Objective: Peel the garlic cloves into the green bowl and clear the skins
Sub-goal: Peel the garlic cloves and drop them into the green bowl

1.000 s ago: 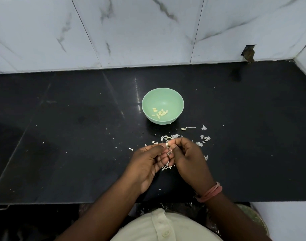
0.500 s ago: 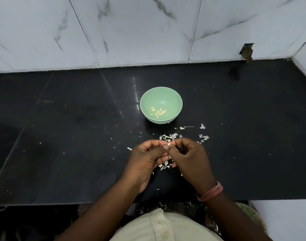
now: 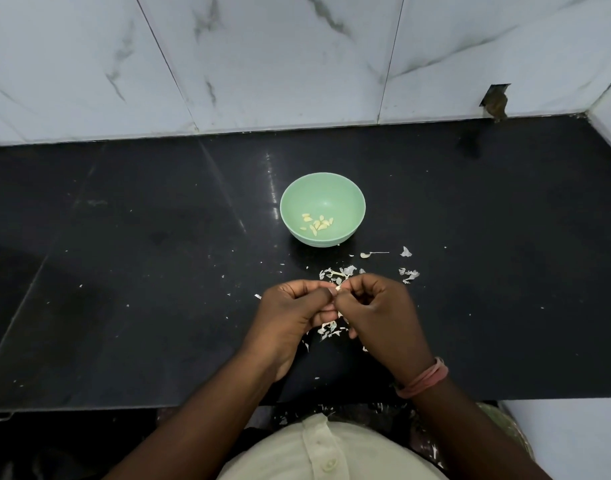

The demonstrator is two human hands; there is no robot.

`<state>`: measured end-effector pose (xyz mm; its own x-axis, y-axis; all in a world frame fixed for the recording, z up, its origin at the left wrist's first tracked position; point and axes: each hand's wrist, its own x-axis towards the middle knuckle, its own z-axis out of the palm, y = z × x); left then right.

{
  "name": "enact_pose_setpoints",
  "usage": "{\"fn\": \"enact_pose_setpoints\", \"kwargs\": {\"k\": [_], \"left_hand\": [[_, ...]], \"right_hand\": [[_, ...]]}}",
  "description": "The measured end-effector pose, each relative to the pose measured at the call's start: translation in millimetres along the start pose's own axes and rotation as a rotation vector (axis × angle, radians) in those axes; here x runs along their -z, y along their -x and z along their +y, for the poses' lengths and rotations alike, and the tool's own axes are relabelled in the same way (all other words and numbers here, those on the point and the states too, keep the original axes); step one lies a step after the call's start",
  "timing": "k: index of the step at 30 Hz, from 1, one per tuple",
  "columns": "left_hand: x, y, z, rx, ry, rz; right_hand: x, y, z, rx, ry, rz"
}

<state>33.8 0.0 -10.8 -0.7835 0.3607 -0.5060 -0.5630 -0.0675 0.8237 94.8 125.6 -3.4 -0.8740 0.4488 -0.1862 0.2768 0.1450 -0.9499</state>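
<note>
Both hands pinching one tiny garlic clove over the counter, mid-peel.

The left hand and right hand meet fingertip to fingertip, fingers curled in, and the clove is just a pale speck pinched between them, so small I can't tell how much skin is on it. The green bowl sits beyond the hands on the black counter, with a handful of peeled cloves in its bottom. Skins are scattered between bowl and hands, more under the hands. Pink band on the right wrist.
</note>
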Motion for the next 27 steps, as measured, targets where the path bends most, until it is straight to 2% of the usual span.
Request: {"fn": "enact_pose_setpoints", "kwargs": {"k": [11,18,27], "left_hand": [[-3.5,-2.9,-2.0,-0.018,-0.078,0.022],[-5.1,-1.0,0.5,0.053,0.058,0.009],[-6.1,3.0,0.0,-0.145,-0.049,-0.016]], "right_hand": [[-0.4,-3.8,4.6,-0.014,0.046,0.029],[0.0,-2.7,1.1,-0.08,-0.133,-0.033],[-0.2,-3.8,4.6,-0.118,-0.214,-0.024]]}}
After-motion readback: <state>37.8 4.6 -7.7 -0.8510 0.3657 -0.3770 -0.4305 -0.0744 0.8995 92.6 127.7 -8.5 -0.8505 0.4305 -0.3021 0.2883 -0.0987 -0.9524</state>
